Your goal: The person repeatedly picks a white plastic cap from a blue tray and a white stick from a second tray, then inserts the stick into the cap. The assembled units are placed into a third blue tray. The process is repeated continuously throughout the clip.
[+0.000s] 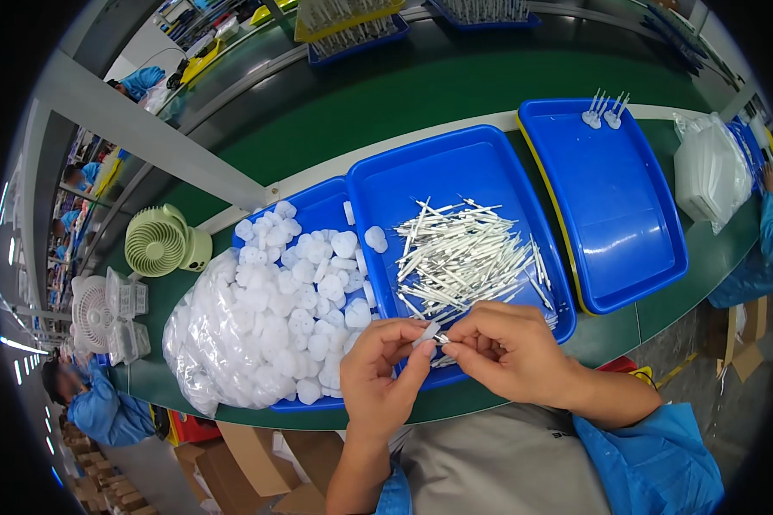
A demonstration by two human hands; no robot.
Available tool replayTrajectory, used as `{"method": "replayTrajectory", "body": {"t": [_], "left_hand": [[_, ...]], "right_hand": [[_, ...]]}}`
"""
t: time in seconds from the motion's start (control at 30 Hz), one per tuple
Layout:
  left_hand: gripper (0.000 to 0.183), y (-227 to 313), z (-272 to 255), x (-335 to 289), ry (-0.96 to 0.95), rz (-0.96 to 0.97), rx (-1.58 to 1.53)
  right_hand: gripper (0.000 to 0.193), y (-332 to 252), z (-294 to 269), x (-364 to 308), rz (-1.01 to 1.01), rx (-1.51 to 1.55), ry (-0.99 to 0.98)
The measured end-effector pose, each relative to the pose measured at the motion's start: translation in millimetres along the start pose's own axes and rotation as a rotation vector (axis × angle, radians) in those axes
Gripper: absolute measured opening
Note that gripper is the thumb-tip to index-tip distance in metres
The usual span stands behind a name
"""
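Note:
My left hand (380, 378) pinches a small translucent white plastic piece (426, 334) between thumb and fingers, in front of the middle blue tray (442, 150). Close against it, my right hand (515, 354) is closed with fingertips and thumb on a slim white stick (441, 338), mostly covered by the fingers. The two pieces meet or nearly meet; I cannot tell if they are joined. A heap of slim white sticks (459, 253) lies in the middle tray. To the left, many lobed white plastic discs (305, 300) spill from a clear bag (219, 343) over another blue tray (322, 199).
At the right, a blue tray (618, 202) holds a few discs with upright sticks (593, 116) at its far end. Beyond stands a bagged white stack (713, 167). A green fan (163, 240) and a metal post (159, 137) are at left. Co-workers sit farther off.

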State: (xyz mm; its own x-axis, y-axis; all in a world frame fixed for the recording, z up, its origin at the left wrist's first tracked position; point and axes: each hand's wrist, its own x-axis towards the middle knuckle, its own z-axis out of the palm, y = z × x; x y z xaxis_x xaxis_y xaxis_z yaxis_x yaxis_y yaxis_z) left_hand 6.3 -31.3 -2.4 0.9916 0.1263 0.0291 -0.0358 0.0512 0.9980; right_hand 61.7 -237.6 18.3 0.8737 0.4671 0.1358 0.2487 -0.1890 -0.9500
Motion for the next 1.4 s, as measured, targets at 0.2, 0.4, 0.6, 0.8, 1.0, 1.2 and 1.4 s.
{"method": "replayTrajectory", "body": {"t": [0.2, 0.4, 0.6, 0.8, 1.0, 1.2, 1.4], "left_hand": [[0.018, -8, 1, -1, -0.012, 0.001, -0.022], [0.018, -9, 2, -1, -0.016, 0.055, 0.071], [0.019, -8, 0, -2, -0.03, 0.084, 0.206], [0.02, -4, -7, -2, -0.032, 0.045, 0.021], [0.026, 7, 2, 3, 0.001, 0.257, 0.017], [0.031, 11, -4, 4, -0.069, 0.377, 0.362], [0.034, 17, -8, 6, -0.109, 0.322, 0.427]], "right_hand": [[0.013, 6, 8, -2, -0.175, -0.225, 0.067], [0.011, -3, 6, 2, -0.19, -0.346, 0.032], [0.011, 5, 7, 4, -0.142, -0.258, -0.011], [0.014, 8, 17, 0, -0.185, -0.209, 0.079], [0.019, 5, 10, 0, -0.243, -0.194, 0.091], [0.02, 6, 12, -3, -0.257, -0.215, 0.102], [0.019, 5, 11, -4, -0.25, -0.225, 0.078]]}}
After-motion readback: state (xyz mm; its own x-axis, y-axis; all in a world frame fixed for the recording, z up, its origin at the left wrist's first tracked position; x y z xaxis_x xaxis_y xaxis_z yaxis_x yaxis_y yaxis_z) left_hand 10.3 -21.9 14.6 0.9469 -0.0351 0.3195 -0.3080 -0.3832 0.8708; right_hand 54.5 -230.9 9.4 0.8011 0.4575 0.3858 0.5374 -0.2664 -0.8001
